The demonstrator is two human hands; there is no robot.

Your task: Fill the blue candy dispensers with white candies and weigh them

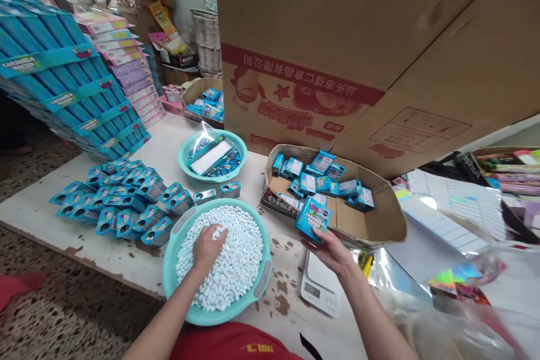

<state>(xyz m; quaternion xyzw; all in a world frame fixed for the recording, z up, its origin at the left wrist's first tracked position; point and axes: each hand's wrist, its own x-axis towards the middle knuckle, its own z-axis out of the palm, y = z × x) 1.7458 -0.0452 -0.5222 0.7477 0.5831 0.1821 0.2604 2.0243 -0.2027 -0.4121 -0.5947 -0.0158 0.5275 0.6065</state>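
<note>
Small, rounded white pieces (pixel 242 247) heap in one round teal plastic basin (pixel 172 270) under your left hand (pixel 208 246), fingers bent among them; whether it grips any, I can't tell. Your right hand (pixel 331 250) grips one blue, flat-sided cardboard box (pixel 313 218), above one smooth white scale (pixel 321 287). Beyond your left hand lie two small boxes (pixel 218 192), then one teal bowl (pixel 182 154).

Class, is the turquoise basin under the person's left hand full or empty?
Largely full: white candies hide the floor of the basin, and the left hand touches them.
</note>
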